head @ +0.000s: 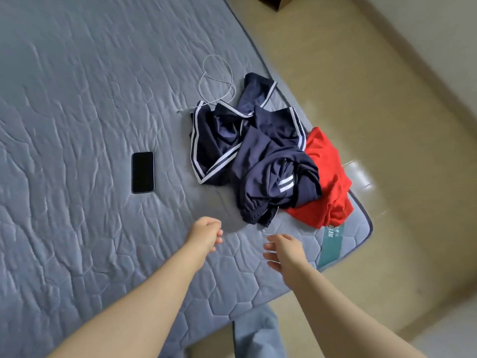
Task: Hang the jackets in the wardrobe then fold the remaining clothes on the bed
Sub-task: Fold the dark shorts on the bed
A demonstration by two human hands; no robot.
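Note:
A crumpled heap of navy clothes with white stripes lies near the right edge of the grey quilted bed. A red garment sits partly under the heap, at the bed's corner. My left hand hovers just below and left of the heap, fingers loosely curled, holding nothing. A short way below the heap, my right hand is held with relaxed fingers and is empty too. Neither hand touches the clothes.
A black phone lies face up on the bed, left of the clothes. A white cable is looped beyond the heap. A green label marks the mattress corner. Beige floor runs along the right.

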